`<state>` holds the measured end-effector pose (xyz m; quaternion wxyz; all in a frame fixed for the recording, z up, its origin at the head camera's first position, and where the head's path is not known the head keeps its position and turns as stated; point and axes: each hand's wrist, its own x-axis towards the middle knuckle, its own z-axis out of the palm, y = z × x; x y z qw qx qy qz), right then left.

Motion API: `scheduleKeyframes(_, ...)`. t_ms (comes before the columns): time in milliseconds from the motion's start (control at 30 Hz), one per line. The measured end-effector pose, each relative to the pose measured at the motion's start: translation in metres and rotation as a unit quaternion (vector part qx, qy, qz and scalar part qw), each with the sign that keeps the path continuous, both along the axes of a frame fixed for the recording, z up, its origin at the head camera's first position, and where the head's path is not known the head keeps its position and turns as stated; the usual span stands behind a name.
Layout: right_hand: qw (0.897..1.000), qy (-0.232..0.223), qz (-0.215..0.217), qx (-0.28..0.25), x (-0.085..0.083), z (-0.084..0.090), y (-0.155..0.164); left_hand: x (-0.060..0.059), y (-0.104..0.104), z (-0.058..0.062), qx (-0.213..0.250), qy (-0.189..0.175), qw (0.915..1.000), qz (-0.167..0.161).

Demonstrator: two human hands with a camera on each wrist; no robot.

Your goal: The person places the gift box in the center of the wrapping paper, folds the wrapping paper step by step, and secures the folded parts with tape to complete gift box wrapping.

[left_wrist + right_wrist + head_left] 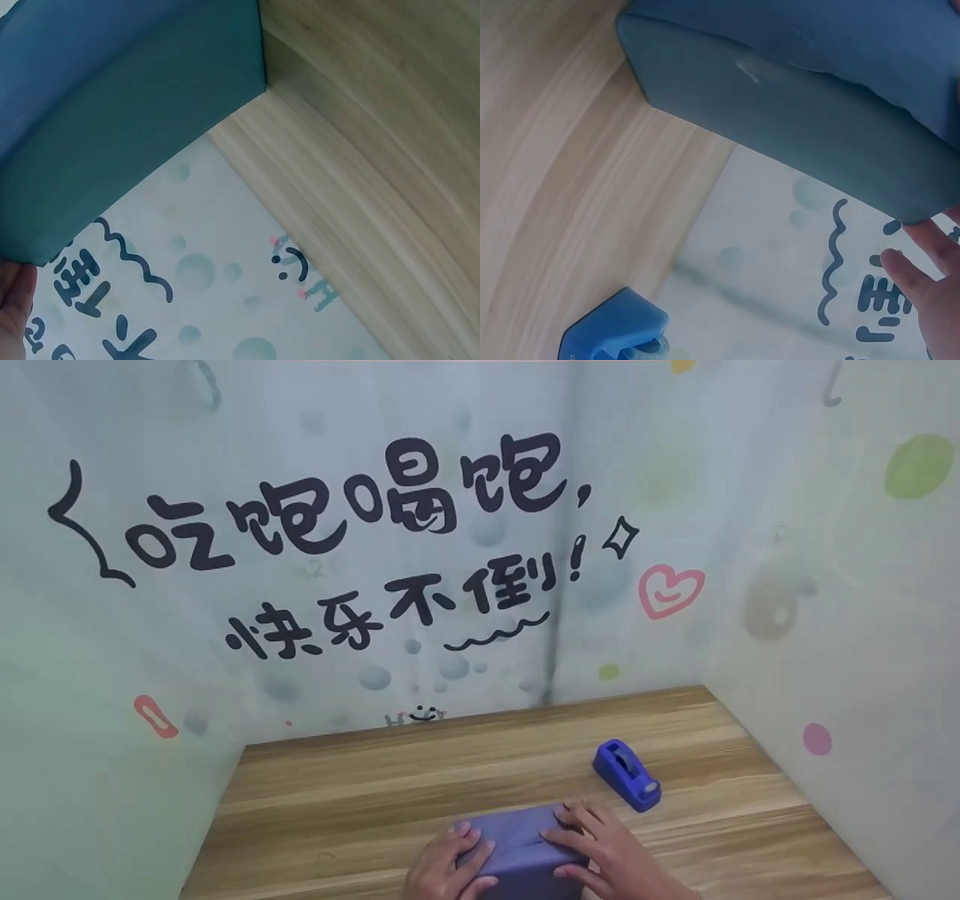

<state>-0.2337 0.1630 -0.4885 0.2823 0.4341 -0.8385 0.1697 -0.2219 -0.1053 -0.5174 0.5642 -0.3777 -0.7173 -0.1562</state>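
A box wrapped in plain blue-purple paper (517,840) is at the front of the table in the head view, between both hands. My left hand (448,864) grips its left side, fingertips over the top edge. My right hand (607,847) holds the right side, with fingers spread over the top and near the edge of a paper flap. In the left wrist view the box (150,97) fills the upper left, with one fingertip (16,296) at its corner. A wavy paper edge runs along the box (795,120) in the right wrist view, where the right hand's fingers (909,276) show at the right.
A blue tape dispenser (627,775) stands on the wooden table (360,780), behind and to the right of the box. Pale printed curtains (465,585) with black lettering enclose the table at the back and sides.
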Motion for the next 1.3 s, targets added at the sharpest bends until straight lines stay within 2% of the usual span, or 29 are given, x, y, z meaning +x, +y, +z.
scheduleKeyframes(100, 1.0, 0.029, 0.001, -0.006, 0.006, -0.003, 0.001, 0.006, 0.001, -0.002, 0.007, 0.001, 0.9999, -0.012)
scheduleKeyframes(300, 0.996, 0.066, 0.036, -0.056, 0.013, -0.011, -0.001, 0.021, 0.003, -0.006, 0.046, -0.047, 0.9975, -0.026)
scheduleKeyframes(467, 0.987, 0.086, 0.082, -0.11, 0.013, -0.013, -0.004, 0.021, 0.002, -0.007, 0.047, -0.042, 0.9975, -0.032)
scheduleKeyframes(533, 0.982, 0.078, 0.099, -0.138, 0.012, -0.013, -0.003, 0.021, 0.001, -0.007, 0.043, -0.043, 0.9975, -0.036)
scheduleKeyframes(600, 0.977, 0.053, 0.097, -0.182, 0.01, -0.015, 0.001, 0.022, 0.0, -0.007, 0.039, -0.049, 0.9974, -0.037)
scheduleKeyframes(667, 0.968, 0.01, 0.048, -0.248, 0.008, -0.017, 0.008, 0.023, -0.001, -0.007, 0.033, -0.063, 0.9968, -0.035)
scheduleKeyframes(700, 0.956, -0.03, 0.001, -0.291, 0.006, -0.018, 0.014, 0.023, -0.001, -0.006, 0.031, -0.069, 0.9966, -0.034)
scheduleKeyframes(733, 0.94, -0.065, -0.053, -0.329, 0.001, -0.02, 0.021, 0.023, -0.001, -0.006, 0.028, -0.074, 0.9963, -0.033)
scheduleKeyframes(800, 0.902, -0.138, -0.175, -0.37, -0.01, -0.025, 0.037, 0.022, -0.001, -0.004, 0.026, -0.077, 0.996, -0.036)
scheduleKeyframes(867, 0.861, -0.22, -0.27, -0.371, -0.024, -0.033, 0.056, 0.021, 0.0, -0.003, 0.028, -0.078, 0.9957, -0.041)
scheduleKeyframes(900, 0.845, -0.254, -0.298, -0.364, -0.031, -0.037, 0.065, 0.021, 0.0, -0.003, 0.03, -0.076, 0.9957, -0.044)
scheduleKeyframes(933, 0.837, -0.282, -0.318, -0.345, -0.039, -0.042, 0.073, 0.021, 0.0, -0.002, 0.033, -0.077, 0.9955, -0.045)
scheduleKeyframes(1067, 0.814, -0.377, -0.331, -0.293, -0.061, -0.06, 0.092, 0.023, 0.001, -0.001, 0.044, -0.09, 0.9943, -0.035)
scheduleKeyframes(1133, 0.811, -0.396, -0.329, -0.278, -0.071, -0.066, 0.095, 0.023, 0.002, 0.0, 0.047, -0.094, 0.9941, -0.028)
scheduleKeyframes(1200, 0.816, -0.399, -0.33, -0.257, -0.079, -0.067, 0.096, 0.022, 0.003, 0.001, 0.05, -0.087, 0.9946, -0.025)
scheduleKeyframes(1300, 0.829, -0.383, -0.34, -0.225, -0.09, -0.067, 0.097, 0.022, 0.004, 0.001, 0.053, -0.08, 0.9951, -0.025)
